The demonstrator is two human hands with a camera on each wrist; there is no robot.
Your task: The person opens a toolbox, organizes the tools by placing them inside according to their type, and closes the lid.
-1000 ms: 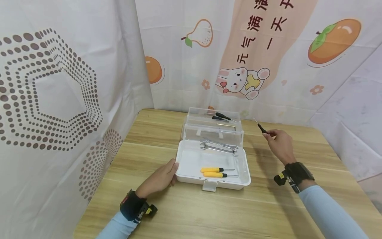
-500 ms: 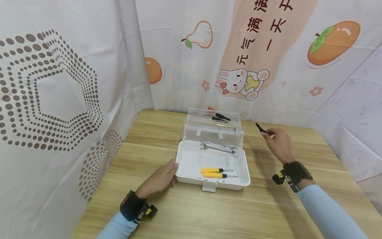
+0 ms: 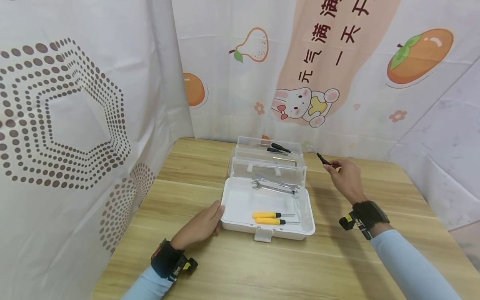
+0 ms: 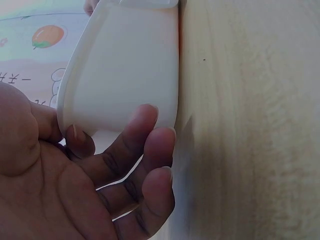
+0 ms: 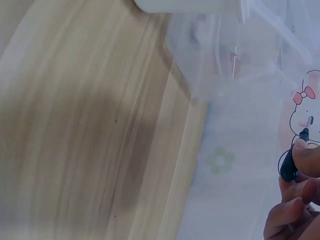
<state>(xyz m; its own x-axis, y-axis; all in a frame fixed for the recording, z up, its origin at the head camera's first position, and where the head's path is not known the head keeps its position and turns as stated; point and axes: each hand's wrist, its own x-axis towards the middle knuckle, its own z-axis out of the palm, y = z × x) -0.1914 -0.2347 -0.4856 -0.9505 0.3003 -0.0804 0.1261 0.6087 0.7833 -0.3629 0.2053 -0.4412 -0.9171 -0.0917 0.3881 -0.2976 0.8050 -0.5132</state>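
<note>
A white toolbox (image 3: 237, 200) with a clear lid folded back stands on the table. My left hand (image 3: 200, 225) grips its left front corner; in the left wrist view the thumb and index finger (image 4: 80, 142) pinch the rim. To the right of the lid, my right hand (image 3: 348, 179) holds a small black-handled screwdriver (image 3: 321, 158) in the air, shaft pointing up and left. Two yellow-handled screwdrivers (image 3: 269, 221) lie in the box's front part. Behind them are metal wrenches (image 3: 275, 187). In the lid's compartments are black-handled tools (image 3: 280, 148) and a thin L-shaped key (image 3: 285, 159).
The wooden table (image 3: 180, 183) extends around the box on both sides and in front. A printed curtain (image 3: 221, 91) hangs along the table's back edge, and another dotted curtain (image 3: 78, 125) hangs on the left. The box's latch (image 3: 263, 235) hangs at its front.
My right hand has shifted a little left toward the lid, carrying the black-handled screwdriver. My left hand stays on the box corner.
</note>
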